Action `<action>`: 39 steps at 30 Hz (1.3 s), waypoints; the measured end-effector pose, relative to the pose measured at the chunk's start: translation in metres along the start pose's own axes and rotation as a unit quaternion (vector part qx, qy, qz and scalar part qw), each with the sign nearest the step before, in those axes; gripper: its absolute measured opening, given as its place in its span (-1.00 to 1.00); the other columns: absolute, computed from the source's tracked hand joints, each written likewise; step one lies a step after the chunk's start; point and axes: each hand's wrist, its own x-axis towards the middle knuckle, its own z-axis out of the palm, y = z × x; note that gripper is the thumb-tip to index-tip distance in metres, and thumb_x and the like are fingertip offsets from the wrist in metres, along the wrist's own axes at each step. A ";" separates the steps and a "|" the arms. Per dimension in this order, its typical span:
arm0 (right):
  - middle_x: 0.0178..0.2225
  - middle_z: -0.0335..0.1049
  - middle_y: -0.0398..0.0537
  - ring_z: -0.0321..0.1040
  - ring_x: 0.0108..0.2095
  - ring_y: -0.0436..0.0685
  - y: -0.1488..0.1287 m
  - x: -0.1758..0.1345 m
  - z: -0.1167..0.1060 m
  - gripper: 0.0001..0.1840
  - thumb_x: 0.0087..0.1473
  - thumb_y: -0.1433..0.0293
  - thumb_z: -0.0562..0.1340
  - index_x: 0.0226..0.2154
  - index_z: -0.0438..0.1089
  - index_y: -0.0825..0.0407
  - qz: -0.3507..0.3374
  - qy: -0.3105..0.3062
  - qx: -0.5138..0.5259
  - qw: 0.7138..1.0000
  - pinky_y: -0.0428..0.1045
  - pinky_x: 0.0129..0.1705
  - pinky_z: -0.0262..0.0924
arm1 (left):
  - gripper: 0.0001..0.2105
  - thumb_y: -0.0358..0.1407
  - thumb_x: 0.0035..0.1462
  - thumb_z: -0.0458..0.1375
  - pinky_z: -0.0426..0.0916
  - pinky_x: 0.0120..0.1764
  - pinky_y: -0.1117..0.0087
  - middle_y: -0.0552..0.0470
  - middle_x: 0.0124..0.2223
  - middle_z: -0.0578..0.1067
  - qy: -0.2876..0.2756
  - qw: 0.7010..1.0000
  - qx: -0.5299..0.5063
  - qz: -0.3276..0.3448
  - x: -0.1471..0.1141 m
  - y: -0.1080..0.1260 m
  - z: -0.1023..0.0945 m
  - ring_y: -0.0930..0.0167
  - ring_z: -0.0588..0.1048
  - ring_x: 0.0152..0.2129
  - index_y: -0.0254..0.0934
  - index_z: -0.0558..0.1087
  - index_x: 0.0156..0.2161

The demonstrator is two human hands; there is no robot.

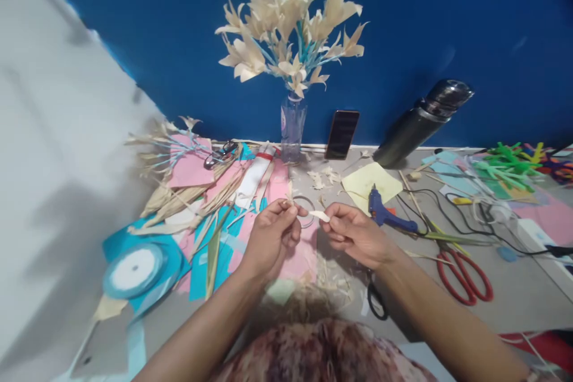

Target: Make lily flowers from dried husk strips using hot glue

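My right hand (356, 231) pinches a small, pale, petal-shaped piece of dried husk (319, 215) between thumb and fingertips. Its pointed end faces my left hand (278, 228), whose thumb and fingers are pressed together close beside it. Whatever the left fingers grip is too small to make out. Both hands are just above the table, over a pink sheet (305, 256). Behind the fingers lies a ring-shaped item (305, 198), partly hidden. Scraps of husk (329, 289) are strewn below the hands.
A clear vase (293, 131) of husk flowers (290, 30) stands at the back, near a phone (342, 135) and a dark flask (421, 122). Rightward are a blue glue gun (387, 215) with its cord and red-handled scissors (463, 274). A ribbon spool (134, 268) lies left.
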 end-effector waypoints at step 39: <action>-0.50 0.47 -0.10 0.15 -0.61 -0.08 0.043 -0.084 0.001 -0.68 0.14 0.13 0.33 -0.39 0.48 0.07 -0.163 0.083 -0.178 0.967 -0.12 -0.56 -0.02 | -0.64 -0.21 -0.04 0.41 0.06 -0.67 0.57 0.27 -0.64 0.27 -0.051 0.997 0.008 -0.058 -0.051 -0.035 0.040 0.61 0.18 -0.78 -0.23 0.26 -0.36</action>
